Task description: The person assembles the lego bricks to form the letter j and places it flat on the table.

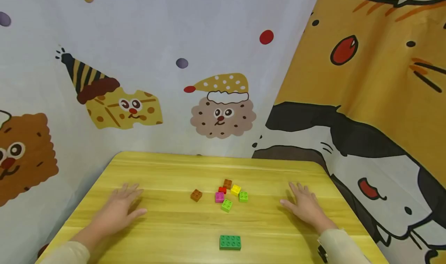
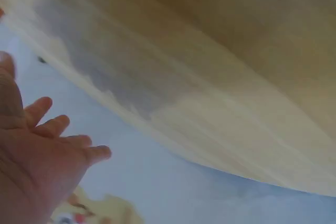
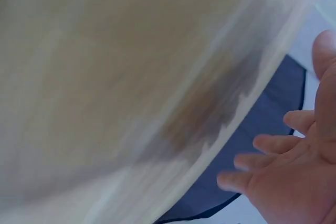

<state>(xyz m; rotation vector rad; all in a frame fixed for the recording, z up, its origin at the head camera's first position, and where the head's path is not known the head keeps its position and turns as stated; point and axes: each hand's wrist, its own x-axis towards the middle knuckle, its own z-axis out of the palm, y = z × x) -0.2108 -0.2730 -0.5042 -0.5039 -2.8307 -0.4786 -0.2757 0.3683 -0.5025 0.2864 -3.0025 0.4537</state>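
My left hand (image 1: 116,210) is spread over the left side of the table, palm down, with nothing in it. Over the right side is my right hand (image 1: 306,206), its fingers also spread and holding nothing. Between them lies a loose group of small building bricks: a magenta brick (image 1: 219,197), a red brick (image 1: 222,190), a yellow brick (image 1: 235,189), a brown brick (image 1: 227,184) and two lime bricks (image 1: 227,205). A second brown brick (image 1: 196,195) sits apart, nearer the left hand. Closer to me is a longer green brick (image 1: 230,242).
The wooden table (image 1: 167,225) has rounded far corners. Behind it hangs a white curtain (image 1: 216,24) printed with cartoon food, and an orange cat print (image 1: 379,70) covers its right part. Pale sleeves (image 1: 339,244) reach down to both wrists.
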